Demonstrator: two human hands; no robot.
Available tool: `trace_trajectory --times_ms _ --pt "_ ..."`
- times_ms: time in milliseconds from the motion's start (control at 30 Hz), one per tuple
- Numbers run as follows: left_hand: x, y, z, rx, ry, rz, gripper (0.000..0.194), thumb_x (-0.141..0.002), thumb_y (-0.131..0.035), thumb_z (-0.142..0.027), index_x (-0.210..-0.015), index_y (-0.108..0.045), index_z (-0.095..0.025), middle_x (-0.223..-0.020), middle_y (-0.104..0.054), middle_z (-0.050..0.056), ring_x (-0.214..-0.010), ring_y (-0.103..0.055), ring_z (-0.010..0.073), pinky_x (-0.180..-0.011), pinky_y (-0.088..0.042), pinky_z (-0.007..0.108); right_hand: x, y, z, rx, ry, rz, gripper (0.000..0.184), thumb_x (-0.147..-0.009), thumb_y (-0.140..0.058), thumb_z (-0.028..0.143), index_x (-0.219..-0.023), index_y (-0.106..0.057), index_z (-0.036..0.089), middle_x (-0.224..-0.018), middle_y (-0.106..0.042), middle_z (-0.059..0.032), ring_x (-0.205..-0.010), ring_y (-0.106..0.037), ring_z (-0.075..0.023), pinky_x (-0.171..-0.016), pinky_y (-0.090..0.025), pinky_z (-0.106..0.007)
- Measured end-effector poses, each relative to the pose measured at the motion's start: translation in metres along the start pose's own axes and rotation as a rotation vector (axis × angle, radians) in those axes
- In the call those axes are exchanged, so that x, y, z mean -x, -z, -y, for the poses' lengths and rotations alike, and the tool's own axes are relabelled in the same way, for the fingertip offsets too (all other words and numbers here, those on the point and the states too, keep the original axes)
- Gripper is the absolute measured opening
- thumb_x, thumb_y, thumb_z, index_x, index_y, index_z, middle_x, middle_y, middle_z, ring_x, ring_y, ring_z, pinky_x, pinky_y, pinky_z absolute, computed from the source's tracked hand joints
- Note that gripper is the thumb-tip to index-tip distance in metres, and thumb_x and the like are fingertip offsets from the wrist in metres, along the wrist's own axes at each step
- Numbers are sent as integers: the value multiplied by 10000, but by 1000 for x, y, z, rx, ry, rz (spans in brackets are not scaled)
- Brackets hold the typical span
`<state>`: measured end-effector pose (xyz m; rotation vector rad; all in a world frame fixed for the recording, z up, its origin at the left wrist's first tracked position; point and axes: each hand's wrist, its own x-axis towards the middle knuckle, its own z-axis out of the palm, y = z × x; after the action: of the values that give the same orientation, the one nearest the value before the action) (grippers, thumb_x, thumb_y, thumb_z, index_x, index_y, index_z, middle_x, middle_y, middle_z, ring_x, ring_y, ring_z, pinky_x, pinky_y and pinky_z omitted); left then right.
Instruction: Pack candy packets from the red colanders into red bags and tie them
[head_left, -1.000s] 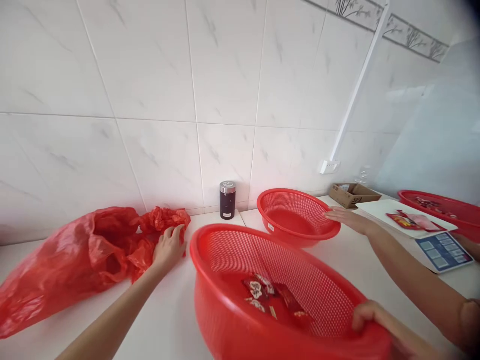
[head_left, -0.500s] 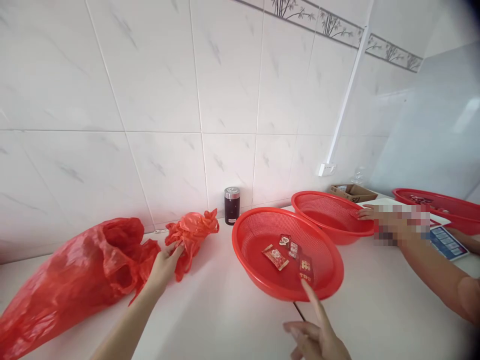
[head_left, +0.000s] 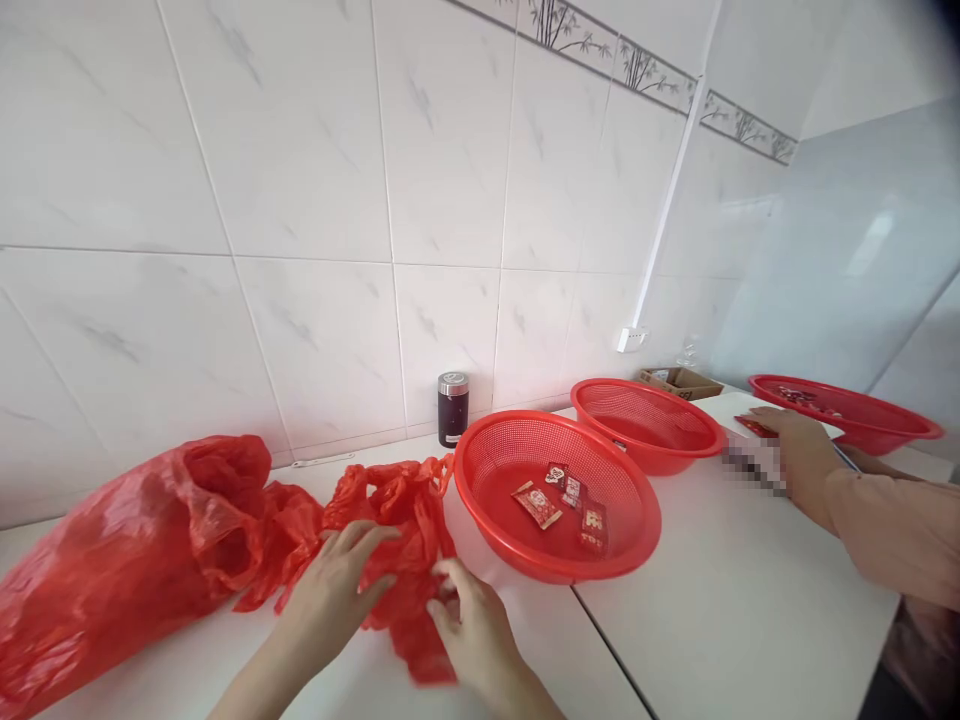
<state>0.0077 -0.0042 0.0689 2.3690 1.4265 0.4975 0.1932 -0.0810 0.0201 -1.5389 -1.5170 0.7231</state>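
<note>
A crumpled red plastic bag (head_left: pixel 409 545) lies loosely spread on the white table, left of the nearest red basket. My left hand (head_left: pixel 337 585) rests over its left side, fingers and thumb apart. At the bag's right edge is my right hand (head_left: pixel 480 625), its fingers curled and thumb bent against the plastic; the exact grip is partly hidden. The lower end of the bag is slightly blurred. Inside the near red basket (head_left: pixel 487 530) lie several small red packets, including a gold-edged packet (head_left: pixel 537 505).
A large filled red bag (head_left: pixel 127 550) lies at the left. A dark lidded cup (head_left: pixel 453 412) stands by the tiled wall. Farther right are a second red basket (head_left: pixel 675 455), a cardboard box (head_left: pixel 686 382), another red basket (head_left: pixel 885 428) and another person's arm (head_left: pixel 806 465).
My right hand has moved from pointing at the basket to the small bag, which is now more spread out. My left hand has opened over it. The other person's hand has left the second basket.
</note>
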Motion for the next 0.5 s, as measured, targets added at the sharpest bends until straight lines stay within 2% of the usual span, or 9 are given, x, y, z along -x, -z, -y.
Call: trace_trajectory --times_ms 100,133,200,267,333,400,500 --pt "-31 -17 17 -122 -65 -37 440 -833 -513 -280 -1261 -597 -337 -1367 -574 16 -1233 -530 264 -977 -461 383 14 7 -10 26 33 -6 253 -795 -496 155 -1012 -587 246 -809 -654 -7 -743 -629 -181 -701 -474 -272" --pt "-42 -19 22 -140 -37 -72 446 -840 -500 -273 -1275 -593 -304 -1389 -554 47 -1248 -514 292 -995 -444 420 21 12 -14 22 21 -13 234 -795 -494 162 -998 -583 234 -789 -643 -6 -720 -615 -175 -690 -468 -265" --pt "-58 -18 26 -197 48 -199 466 -872 -439 -276 -1320 -554 -212 -1438 -477 144 -1287 -442 387 -1012 -377 563 35 23 -24 1 -32 -39 176 -793 -504 191 -949 -582 216 -731 -610 2 -669 -584 -163 -662 -455 -254" --pt "-62 -14 21 -246 109 -331 476 -915 -350 -285 -1345 -512 -163 -1467 -403 198 -1322 -359 440 -1005 -307 652 50 34 -35 -30 -83 -82 116 -789 -529 239 -891 -577 212 -669 -559 20 -612 -542 -147 -613 -431 -236" --pt "-50 -15 9 -271 97 -422 473 -948 -266 -288 -1342 -501 -171 -1474 -390 176 -1352 -322 390 -1054 -265 615 63 43 -45 -48 -119 -128 115 -791 -546 305 -858 -575 217 -622 -502 37 -570 -494 -134 -569 -401 -223" --pt "-30 -25 -5 -283 -22 -435 442 -958 -257 -300 -1266 -561 -215 -1432 -454 124 -1333 -361 310 -1087 -274 514 74 49 -52 -59 -154 -169 160 -801 -546 371 -847 -583 222 -607 -466 42 -554 -454 -129 -540 -375 -216" --pt "-8 -50 -12 -345 -335 -242 337 -932 -380 -361 -1144 -640 -331 -1316 -589 42 -1259 -461 264 -1078 -310 461 86 54 -55 -97 -198 -212 236 -810 -540 451 -836 -594 222 -603 -448 41 -541 -416 -124 -519 -350 -215"
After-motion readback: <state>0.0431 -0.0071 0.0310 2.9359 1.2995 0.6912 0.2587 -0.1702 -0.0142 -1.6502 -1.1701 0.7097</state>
